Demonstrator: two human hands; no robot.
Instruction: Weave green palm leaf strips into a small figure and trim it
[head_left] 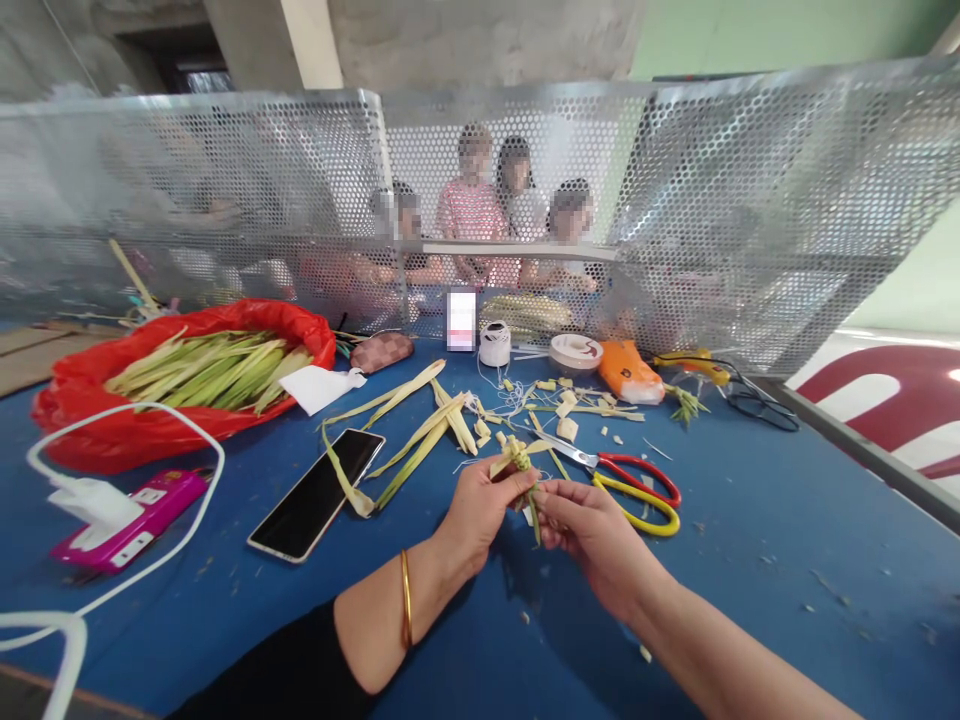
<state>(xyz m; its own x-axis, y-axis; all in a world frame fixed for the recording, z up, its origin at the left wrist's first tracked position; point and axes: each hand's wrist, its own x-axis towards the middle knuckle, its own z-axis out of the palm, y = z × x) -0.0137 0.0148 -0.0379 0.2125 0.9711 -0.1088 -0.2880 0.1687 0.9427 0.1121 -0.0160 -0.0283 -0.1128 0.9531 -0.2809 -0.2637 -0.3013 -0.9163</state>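
My left hand (480, 505) pinches a small woven palm-leaf piece (519, 459) just above the blue table (750, 560); a gold bangle sits on that wrist. My right hand (589, 525) is closed on the lower strands of the same piece, fingertips touching the left hand's. Red and yellow handled scissors (634, 480) lie just beyond my right hand. Loose green leaf strips (420, 430) lie spread past my left hand, beside a black phone (319, 492).
A red plastic bag (112, 420) full of leaf strips lies at the left. A pink power strip (127, 525) with white cable is near the left edge. A thread spool (494, 343), tape roll (575, 353), an orange tool (630, 370) and a perforated metal screen (750, 200) stand behind; several people sit beyond.
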